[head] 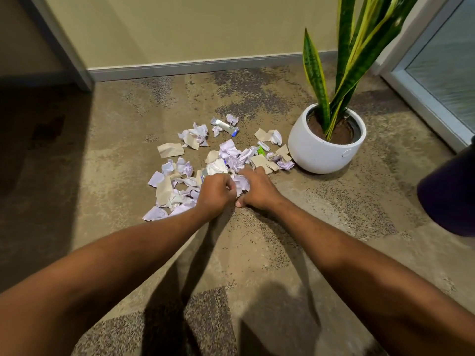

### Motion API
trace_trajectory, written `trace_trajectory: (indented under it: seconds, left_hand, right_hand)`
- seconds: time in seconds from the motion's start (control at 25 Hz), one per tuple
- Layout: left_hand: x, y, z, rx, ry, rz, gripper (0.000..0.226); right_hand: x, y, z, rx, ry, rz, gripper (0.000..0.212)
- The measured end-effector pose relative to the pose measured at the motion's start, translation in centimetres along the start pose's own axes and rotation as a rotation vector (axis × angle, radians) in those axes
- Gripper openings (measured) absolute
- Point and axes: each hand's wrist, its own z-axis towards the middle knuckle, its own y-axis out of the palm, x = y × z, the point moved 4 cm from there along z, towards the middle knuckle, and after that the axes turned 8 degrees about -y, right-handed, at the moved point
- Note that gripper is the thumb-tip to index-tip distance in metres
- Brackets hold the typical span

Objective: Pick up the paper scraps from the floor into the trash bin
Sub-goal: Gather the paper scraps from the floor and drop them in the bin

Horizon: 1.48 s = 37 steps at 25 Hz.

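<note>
Down on the carpet floor, near the far wall, first handful getting gathered.

White plant pot sits just right of the paper scraps, and the dark thing at the right edge is probably the trash bin. Left hand and right hand are both curled around crumpled white paper at the pile's near edge. Next up I'd guess: lift the bunch and carry it right without dropping bits.
</note>
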Motion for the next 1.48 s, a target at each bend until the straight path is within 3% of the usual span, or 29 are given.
trace_trajectory:
  seconds: [0.12,0.2,0.4,0.52,0.64,0.84,1.12,1.28,1.48]
  left_hand:
    - [0.0,0.0,0.0,0.000,-0.062,-0.103,0.012]
    - [0.1,0.2,-0.1,-0.038,-0.085,-0.166,0.009]
    - [2.0,-0.3,-1.9,-0.138,-0.090,-0.265,0.008]
    - [5.1,-1.4,-3.0,-0.206,-0.047,-0.333,0.006]
    - [9.4,-2.9,-3.1,-0.181,0.032,-0.371,0.006]
    - [18.4,-5.0,-3.5,-0.133,0.146,-0.409,0.010]
    - [30.9,-7.1,-4.7,-0.043,0.286,-0.389,0.009]
    - [37.3,-5.4,-5.5,-0.026,0.332,-0.335,0.008]
    - [47.7,0.6,-5.7,-0.095,0.433,-0.293,0.008]
  right_hand:
    - [-0.8,1.1,0.1,0.130,-0.028,0.089,0.040]
    - [-1.2,0.8,-0.5,0.182,0.040,0.224,0.030]
    - [-1.2,-1.0,-3.8,0.192,0.257,0.619,0.039]
    - [-0.9,-3.7,-5.2,0.210,0.298,0.694,0.045]
    - [-1.1,-8.3,-6.0,0.228,0.243,0.680,0.050]
    - [-3.2,-18.4,-9.5,0.270,0.121,0.624,0.033]
    - [-3.4,-30.1,-14.6,0.349,0.005,0.780,0.042]
    - [-1.0,-35.7,-17.5,0.380,-0.038,0.778,0.042]
    - [7.7,-43.0,-21.4,0.481,-0.059,0.882,0.044]
